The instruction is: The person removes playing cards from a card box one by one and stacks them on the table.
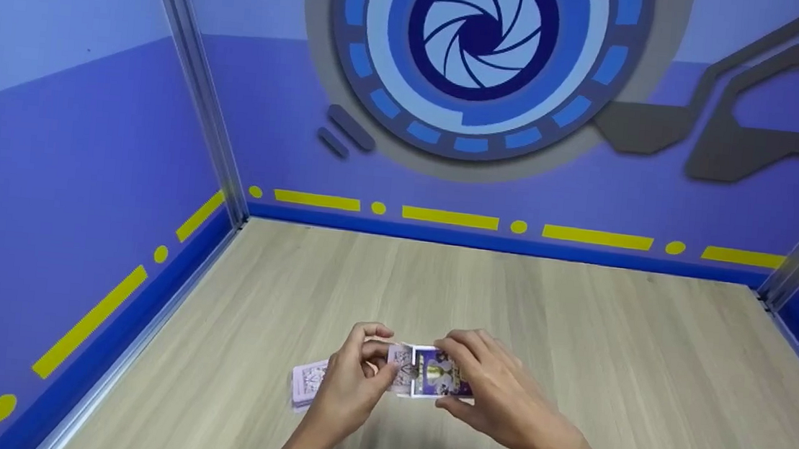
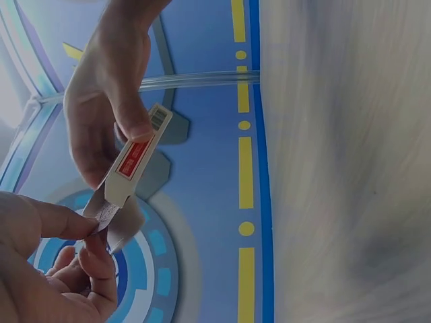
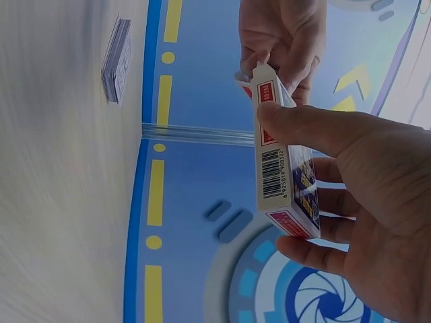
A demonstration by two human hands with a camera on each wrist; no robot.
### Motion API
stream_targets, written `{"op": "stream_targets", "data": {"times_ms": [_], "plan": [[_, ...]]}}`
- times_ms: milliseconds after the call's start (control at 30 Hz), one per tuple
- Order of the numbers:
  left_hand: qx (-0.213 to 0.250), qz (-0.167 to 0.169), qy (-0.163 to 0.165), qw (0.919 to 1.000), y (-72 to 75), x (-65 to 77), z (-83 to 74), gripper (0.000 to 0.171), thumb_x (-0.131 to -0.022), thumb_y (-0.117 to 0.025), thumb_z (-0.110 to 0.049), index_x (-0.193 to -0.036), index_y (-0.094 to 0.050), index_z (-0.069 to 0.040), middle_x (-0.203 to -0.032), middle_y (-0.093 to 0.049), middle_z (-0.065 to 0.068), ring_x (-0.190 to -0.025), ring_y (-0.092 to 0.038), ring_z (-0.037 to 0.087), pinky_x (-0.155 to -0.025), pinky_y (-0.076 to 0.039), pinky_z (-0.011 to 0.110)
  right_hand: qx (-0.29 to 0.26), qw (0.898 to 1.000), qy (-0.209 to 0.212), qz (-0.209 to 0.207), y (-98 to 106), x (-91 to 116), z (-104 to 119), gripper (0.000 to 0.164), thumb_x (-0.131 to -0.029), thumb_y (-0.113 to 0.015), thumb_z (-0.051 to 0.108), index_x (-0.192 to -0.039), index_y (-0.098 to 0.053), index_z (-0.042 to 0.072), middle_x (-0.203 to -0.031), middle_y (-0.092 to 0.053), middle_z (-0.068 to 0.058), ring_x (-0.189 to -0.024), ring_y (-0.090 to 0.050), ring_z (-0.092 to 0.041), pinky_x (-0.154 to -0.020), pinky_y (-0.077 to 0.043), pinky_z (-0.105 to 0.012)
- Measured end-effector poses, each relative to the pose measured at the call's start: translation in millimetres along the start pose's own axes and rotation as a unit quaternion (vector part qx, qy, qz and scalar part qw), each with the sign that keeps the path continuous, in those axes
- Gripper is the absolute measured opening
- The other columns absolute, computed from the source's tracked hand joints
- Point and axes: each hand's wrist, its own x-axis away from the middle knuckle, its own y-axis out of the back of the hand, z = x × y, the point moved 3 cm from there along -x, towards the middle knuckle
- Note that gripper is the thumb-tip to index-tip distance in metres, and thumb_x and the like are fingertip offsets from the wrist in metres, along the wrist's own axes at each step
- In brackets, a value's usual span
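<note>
Above the table, my right hand grips a small card box, thumb on one narrow side and fingers on the opposite one. A barcode and red labels show on the narrow side of the box in the right wrist view. At its open end, my left hand pinches playing cards with a pale purple patterned back between thumb and fingers. These cards sit partly in the box mouth, between its raised flaps. A stack of similar cards lies on the table, partly hidden behind the left hand.
The wood-grain table is bordered by a blue printed back wall and a left side wall. A metal corner post stands where these two walls meet.
</note>
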Motion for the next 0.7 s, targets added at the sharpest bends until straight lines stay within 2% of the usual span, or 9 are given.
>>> {"op": "stream_targets", "data": {"times_ms": [167,300,367,500,600,700], "plan": [[-0.047,-0.019,-0.027,0.9983,7.7,-2.0,-0.5,0.035,-0.093,-0.067,0.004,-0.126,-0.062,-0.008,-0.091,-0.07,-0.005,-0.073,-0.054,0.01,-0.06,-0.041,0.02,-0.003,1.0,-0.015,-0.003,-1,0,-6,0.072,-0.08,-0.091,0.038,-0.14,-0.057,0.018,-0.132,-0.058,0.001,-0.118,-0.056,-0.017,-0.096,-0.054,-0.044],[-0.133,-0.034,-0.058,0.9889,12.0,-2.8,-1.0,0.023,-0.096,-0.069,-0.003,-0.115,-0.073,-0.016,-0.09,-0.065,-0.009,-0.08,-0.054,0.008,-0.065,-0.044,0.022,-0.004,1.0,-0.018,-0.013,1,0,-11,0.072,-0.08,-0.091,0.038,-0.14,-0.057,0.017,-0.132,-0.058,0.001,-0.118,-0.057,-0.017,-0.096,-0.054,-0.044],[-0.186,-0.028,-0.079,0.9791,13.1,-2.4,-1.2,0.023,-0.097,-0.07,-0.006,-0.115,-0.075,-0.017,-0.091,-0.063,-0.011,-0.081,-0.053,0.008,-0.067,-0.046,0.024,-0.004,1.0,-0.013,-0.019,2,1,-12,0.072,-0.079,-0.091,0.036,-0.14,-0.057,0.017,-0.132,-0.058,0.0,-0.118,-0.057,-0.017,-0.096,-0.054,-0.044],[-0.279,0.005,-0.127,0.9519,13.1,0.3,-2.0,0.031,-0.094,-0.074,-0.01,-0.125,-0.074,-0.017,-0.1,-0.062,-0.008,-0.089,-0.052,0.009,-0.074,-0.05,0.027,0.003,1.0,-0.004,-0.02,2,1,-12,0.072,-0.079,-0.091,0.036,-0.14,-0.058,0.017,-0.131,-0.058,0.001,-0.117,-0.057,-0.017,-0.096,-0.054,-0.044],[-0.331,0.028,-0.156,0.9301,11.5,1.9,-2.4,0.045,-0.088,-0.083,-0.017,-0.131,-0.069,-0.015,-0.114,-0.057,-0.002,-0.099,-0.052,0.012,-0.084,-0.052,0.032,0.007,1.0,-0.006,-0.015,2,1,-11,0.072,-0.078,-0.092,0.037,-0.139,-0.058,0.018,-0.131,-0.058,0.001,-0.118,-0.057,-0.017,-0.097,-0.053,-0.044],[-0.368,0.043,-0.171,0.913,8.1,3.2,-1.8,0.064,-0.079,-0.092,-0.027,-0.134,-0.063,-0.012,-0.125,-0.051,0.003,-0.11,-0.05,0.017,-0.096,-0.05,0.038,0.007,1.0,-0.014,-0.01,1,1,-11,0.073,-0.078,-0.092,0.037,-0.139,-0.058,0.018,-0.131,-0.058,0.0,-0.119,-0.057,-0.018,-0.099,-0.053,-0.046]]}}
